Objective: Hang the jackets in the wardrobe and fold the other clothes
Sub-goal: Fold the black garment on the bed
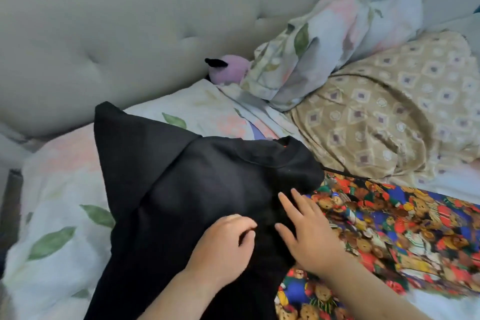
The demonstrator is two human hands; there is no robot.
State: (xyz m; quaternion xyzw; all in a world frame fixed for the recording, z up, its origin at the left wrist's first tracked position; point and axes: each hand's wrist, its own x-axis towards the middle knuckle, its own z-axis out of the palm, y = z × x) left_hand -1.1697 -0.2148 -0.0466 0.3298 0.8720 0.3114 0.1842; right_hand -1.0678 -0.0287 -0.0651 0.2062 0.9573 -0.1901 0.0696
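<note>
A black garment [197, 184] lies spread on the bed, one sleeve reaching up to the left and its collar at the upper right. My left hand [223, 244] sits on its middle with curled fingers bunching the fabric. My right hand [309, 231] lies flat on the garment's right side, fingers straight and spread. Under that side lies a colourful teddy-bear print cloth [384, 236].
A floral duvet [57, 215] covers the bed at the left. A beige patterned blanket [389, 117] and floral pillows [337, 34] lie at the back right. A purple plush toy [231, 69] sits against the padded grey headboard [104, 34].
</note>
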